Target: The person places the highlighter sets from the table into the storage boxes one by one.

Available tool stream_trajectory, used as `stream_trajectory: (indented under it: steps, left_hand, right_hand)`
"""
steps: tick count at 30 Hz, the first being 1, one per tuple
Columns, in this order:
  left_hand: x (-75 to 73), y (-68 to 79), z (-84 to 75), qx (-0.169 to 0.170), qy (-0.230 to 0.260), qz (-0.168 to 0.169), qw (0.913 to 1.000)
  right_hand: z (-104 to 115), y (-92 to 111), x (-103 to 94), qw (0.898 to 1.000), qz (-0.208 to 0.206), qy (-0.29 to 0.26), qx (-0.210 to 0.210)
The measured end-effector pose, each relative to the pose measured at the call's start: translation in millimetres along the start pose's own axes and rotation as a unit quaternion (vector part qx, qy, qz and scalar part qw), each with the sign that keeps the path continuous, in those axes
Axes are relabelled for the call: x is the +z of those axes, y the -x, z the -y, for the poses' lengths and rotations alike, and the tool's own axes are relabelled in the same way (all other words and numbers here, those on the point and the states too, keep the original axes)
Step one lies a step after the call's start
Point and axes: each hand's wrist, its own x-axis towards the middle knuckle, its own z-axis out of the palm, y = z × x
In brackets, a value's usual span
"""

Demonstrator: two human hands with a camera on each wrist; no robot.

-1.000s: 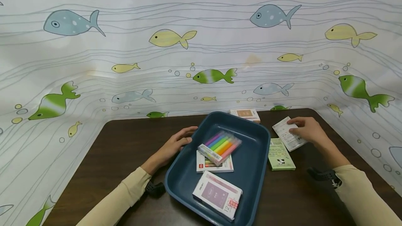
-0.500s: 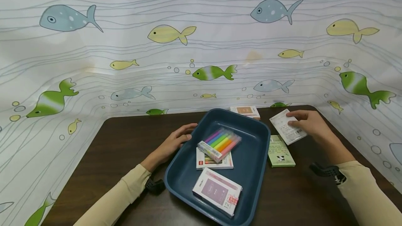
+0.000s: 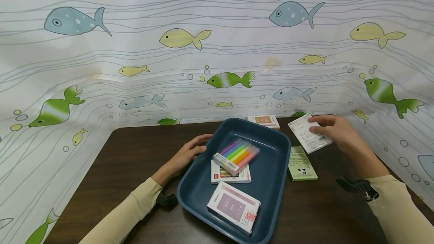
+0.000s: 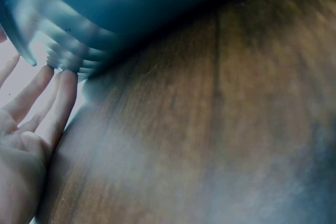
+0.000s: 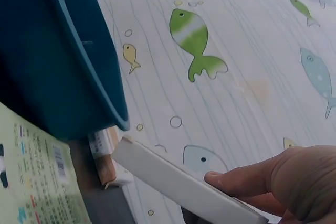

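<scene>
Box [image 3: 306,134] pinched between thumb and fingers of your right hand [image 3: 339,130], right of the tray [image 3: 269,165], overlapping the green pack [image 3: 303,165] in head view. Your left hand [image 3: 185,156] touches the tray's left side, fingers fairly straight.

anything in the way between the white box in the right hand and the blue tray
Only the raised right side of the blue tray: the white box, held in the right hand, would likely have to clear it. The green box lies flat beside the tray, so it probably wouldn't block.
</scene>
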Motion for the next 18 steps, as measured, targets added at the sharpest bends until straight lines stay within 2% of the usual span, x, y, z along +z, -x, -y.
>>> stream_trajectory:
  steps: [4,13,18]
  left_hand:
    - [0.3,0.5,-0.1,-0.001,-0.002,-0.001,1.0000]
    - [-0.2,0.2,-0.4,0.002,-0.004,0.003,1.0000]
    - [0.1,-0.4,-0.1,-0.001,-0.007,0.000,1.0000]
  right_hand:
    - [5.5,2.4,1.6,1.000,0.000,0.013,-0.009]
    - [15.7,8.1,10.1,0.999,0.016,-0.025,-0.029]
    - [18.4,9.4,18.7,0.997,0.042,-0.062,-0.032]
